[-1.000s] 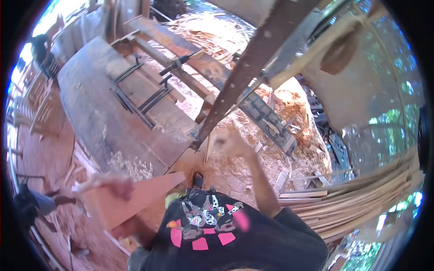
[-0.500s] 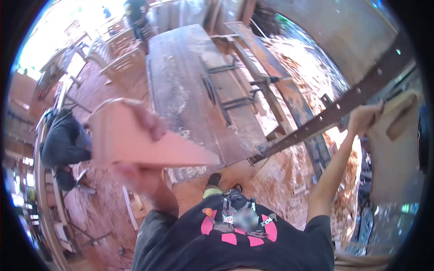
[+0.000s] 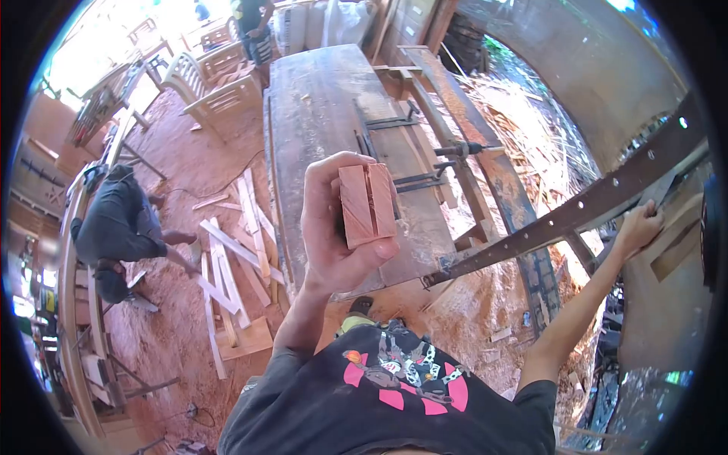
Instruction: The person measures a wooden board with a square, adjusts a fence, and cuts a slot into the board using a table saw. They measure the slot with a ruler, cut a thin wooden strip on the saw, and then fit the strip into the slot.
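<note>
In the middle of the head view my left hand (image 3: 330,227) is closed round a pair of reddish wooden pieces (image 3: 369,203). Their cut ends face me, with a narrow dark gap between them; the rest of their length is hidden behind. My thumb presses along the lower edge and my fingers wrap over the far side. At the far right my right hand (image 3: 641,230) is closed beside a long drilled metal beam (image 3: 546,220) and a wooden board (image 3: 675,246). What its fingers grip I cannot make out.
A large worktable (image 3: 311,98) stands ahead, with black metal clamps (image 3: 402,121) on its right part. At left, a person (image 3: 121,220) bends over loose wooden strips (image 3: 227,265) on the ground. Wooden chairs (image 3: 205,83) and another person (image 3: 250,23) are farther back.
My left hand has moved right and turned the wooden pieces from a side view to end-on. My right hand has shifted right and slightly down. The bent person's arm now reaches the strips.
</note>
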{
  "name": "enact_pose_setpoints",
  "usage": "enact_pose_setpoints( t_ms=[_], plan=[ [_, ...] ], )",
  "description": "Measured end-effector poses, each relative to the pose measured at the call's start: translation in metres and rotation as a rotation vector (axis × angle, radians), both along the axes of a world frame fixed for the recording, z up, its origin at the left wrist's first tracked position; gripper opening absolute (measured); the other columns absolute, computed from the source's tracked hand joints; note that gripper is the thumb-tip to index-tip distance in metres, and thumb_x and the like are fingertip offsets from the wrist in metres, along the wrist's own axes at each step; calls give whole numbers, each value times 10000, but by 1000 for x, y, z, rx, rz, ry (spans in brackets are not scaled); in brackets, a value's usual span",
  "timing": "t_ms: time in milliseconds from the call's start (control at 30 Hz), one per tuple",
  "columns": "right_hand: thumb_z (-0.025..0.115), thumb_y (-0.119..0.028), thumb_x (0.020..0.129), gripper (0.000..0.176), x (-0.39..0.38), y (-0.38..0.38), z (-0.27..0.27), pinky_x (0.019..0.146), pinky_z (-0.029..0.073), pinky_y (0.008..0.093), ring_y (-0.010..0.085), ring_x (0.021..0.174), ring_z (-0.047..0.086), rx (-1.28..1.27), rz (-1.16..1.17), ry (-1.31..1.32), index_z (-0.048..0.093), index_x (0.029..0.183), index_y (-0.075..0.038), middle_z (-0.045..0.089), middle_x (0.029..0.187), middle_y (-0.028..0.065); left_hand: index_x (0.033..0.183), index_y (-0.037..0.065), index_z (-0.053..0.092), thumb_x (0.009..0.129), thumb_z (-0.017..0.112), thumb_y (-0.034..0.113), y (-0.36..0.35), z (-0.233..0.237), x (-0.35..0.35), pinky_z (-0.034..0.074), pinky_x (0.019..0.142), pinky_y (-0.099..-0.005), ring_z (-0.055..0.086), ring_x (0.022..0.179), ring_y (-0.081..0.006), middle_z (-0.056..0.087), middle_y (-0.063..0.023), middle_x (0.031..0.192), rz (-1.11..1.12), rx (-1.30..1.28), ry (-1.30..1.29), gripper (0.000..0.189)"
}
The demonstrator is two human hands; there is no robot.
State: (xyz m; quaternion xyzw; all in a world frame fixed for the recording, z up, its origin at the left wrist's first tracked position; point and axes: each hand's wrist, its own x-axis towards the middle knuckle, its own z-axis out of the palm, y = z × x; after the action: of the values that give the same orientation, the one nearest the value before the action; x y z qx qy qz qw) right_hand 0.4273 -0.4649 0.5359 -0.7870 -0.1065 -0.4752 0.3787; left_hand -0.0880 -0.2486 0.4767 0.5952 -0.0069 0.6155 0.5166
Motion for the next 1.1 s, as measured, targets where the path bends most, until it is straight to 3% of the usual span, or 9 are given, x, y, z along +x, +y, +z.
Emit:
enact_pose_setpoints(
  t_ms=[133,200,333,400,533,600,633,800,1100],
  plan=[
    [531,-383,1061,496,-12,-14,23,860,520,434,368,976,686,155,120,-5,627,1133,98,690,1105,228,1379,-30,384,798,872,270,-8,14,11,512,854,-340,611,983,-196,600,-167,1133,-90,-25,37,816],
    [505,-528,1056,594,-21,-32,39,694,499,406,261,744,611,578,517,155,611,1066,56,635,899,105,1380,-26,386,805,856,238,-8,15,14,511,865,-346,612,984,-201,600,-176,1130,-131,-88,22,789],
    [478,-704,1001,708,-113,-63,41,589,396,361,158,624,441,553,939,131,574,1000,-2,472,766,21,1358,-55,393,770,861,266,-2,10,13,498,828,-333,605,951,-190,599,-185,1109,-129,108,62,817],
    [455,-811,940,789,-164,-61,34,552,311,340,115,600,353,258,1089,18,558,981,-30,378,721,-1,1346,-66,402,751,875,293,-8,10,14,492,806,-327,601,934,-182,599,-179,1095,-113,110,77,841],
    [436,-833,921,880,-248,-38,17,566,293,285,101,603,393,-362,924,-162,571,963,36,413,713,8,1285,-78,475,720,877,333,-15,17,16,477,737,-302,592,836,-163,608,-130,1003,-112,64,161,806],
    [584,-819,847,889,-267,-29,18,644,449,326,181,642,552,-441,1039,-138,639,966,60,598,743,69,1267,-75,499,716,874,334,-18,18,23,476,715,-297,589,797,-160,610,-113,965,-129,42,183,782],
    [832,-690,726,803,-273,-20,27,565,506,308,205,639,672,-563,1089,-294,661,1024,36,676,759,86,1251,-74,516,710,871,333,-19,18,27,479,705,-297,594,775,-163,616,-111,947,-132,48,168,765],
    [937,-428,722,608,-294,15,51,538,511,342,244,585,667,-702,1321,-55,658,1046,4,660,729,115,1225,-68,547,690,873,324,-35,15,33,507,730,-315,643,796,-198,647,-138,966,-207,33,174,739],
    [904,-500,742,678,-293,18,51,551,475,324,214,596,650,-785,1338,-76,646,1092,20,674,758,102,1255,-75,547,666,879,296,-43,10,41,537,847,-358,694,955,-272,670,-205,1100,-195,135,137,771]
  ],
)
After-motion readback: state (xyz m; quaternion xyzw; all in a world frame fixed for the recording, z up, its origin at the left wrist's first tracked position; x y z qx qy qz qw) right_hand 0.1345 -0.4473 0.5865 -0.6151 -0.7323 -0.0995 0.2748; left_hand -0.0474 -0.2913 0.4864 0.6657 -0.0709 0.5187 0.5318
